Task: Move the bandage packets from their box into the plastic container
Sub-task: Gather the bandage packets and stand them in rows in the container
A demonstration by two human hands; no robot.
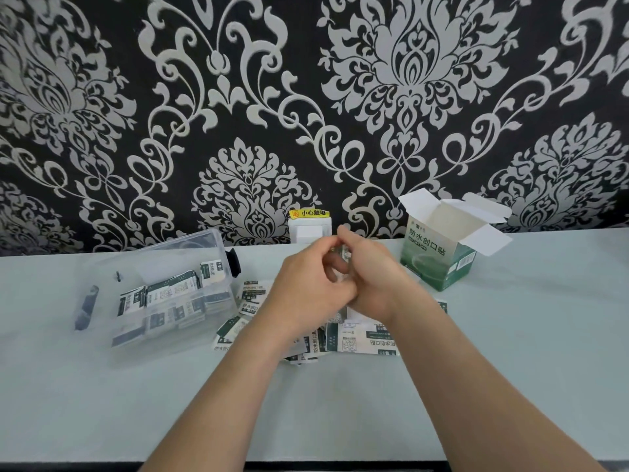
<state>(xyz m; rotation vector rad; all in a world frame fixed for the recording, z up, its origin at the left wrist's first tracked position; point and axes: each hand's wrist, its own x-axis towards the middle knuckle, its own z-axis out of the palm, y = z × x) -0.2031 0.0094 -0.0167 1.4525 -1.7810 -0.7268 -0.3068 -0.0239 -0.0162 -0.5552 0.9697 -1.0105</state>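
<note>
Fingers of both hands are curled and bunched tight at ctr scene, tips meeting. The left hand point(306, 287) and right hand point(372, 277) pinch what looks like one small packet point(343, 254) btw. them, though blur hides most of it. The hands touch each other, raised above the table point(510, 352), forearms coming in from the near edge.

Directly under them lies a heap of loose packets point(360, 338), white w/ dark green print, overlapping and partly covered by the wrists. Just left of the heap sits the clear plastic container point(190, 241), open on top, w/ stored packets point(170, 294) stacked inside. It has one dark latch point(233, 262) at its far-right end.

The box point(439, 253) stands upright to the right and farther back, top flaps spread open, apart from the heap. Pale tabletop stretches wide on the near side and right of the box. The patterned wall point(408, 97) runs along the far edge, w/ a wall socket point(309, 231) behind the hands.
</note>
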